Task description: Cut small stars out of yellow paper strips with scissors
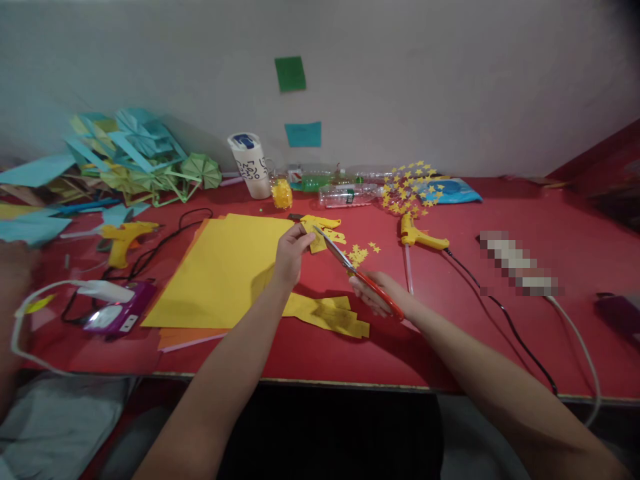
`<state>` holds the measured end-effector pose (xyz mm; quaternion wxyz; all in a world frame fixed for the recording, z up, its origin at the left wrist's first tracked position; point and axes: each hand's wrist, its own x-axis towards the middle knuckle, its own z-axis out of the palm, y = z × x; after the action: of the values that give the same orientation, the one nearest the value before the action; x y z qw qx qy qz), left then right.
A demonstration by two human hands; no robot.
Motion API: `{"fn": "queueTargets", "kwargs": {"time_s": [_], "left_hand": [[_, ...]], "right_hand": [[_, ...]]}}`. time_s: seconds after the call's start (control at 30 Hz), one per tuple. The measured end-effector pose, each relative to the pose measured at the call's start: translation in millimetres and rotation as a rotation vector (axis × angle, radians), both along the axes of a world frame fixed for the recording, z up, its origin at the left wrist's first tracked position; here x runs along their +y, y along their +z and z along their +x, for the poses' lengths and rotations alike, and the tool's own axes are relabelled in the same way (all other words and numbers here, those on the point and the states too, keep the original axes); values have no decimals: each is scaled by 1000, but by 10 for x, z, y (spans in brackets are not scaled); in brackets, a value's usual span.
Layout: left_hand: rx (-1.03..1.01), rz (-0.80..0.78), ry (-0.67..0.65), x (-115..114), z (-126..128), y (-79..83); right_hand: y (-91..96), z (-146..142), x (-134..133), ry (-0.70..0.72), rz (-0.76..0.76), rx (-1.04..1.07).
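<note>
Around the middle of the frame, here's the left hand pinching a yellow scrap, the right hand wrapped round the scissors, blades right up at the paper! Finished, by the look of it: loose stars heaped just right of centre. Apparently left over: strips lower centre, and a big sheet, left of centre.

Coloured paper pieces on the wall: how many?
2: a green piece and, below it, a blue piece, both on the wall behind the red table. Any outside this view can't be counted.
</note>
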<state>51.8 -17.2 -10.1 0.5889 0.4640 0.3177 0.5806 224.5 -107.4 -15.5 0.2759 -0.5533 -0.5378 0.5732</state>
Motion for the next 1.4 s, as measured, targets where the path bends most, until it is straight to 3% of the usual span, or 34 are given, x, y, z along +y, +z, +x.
{"fn": "queueTargets", "kwargs": {"time_s": [0.63,1.17,1.4], "left_hand": [[36,12,15,26,-49,30],[71,61,-64,-9,-38,-2],[19,28,11,28,-36,-12]], "right_hand": [[-2,48,40,31,16,-22],[1,17,8,109,58,68],[6,8,19,75,37,29]]}}
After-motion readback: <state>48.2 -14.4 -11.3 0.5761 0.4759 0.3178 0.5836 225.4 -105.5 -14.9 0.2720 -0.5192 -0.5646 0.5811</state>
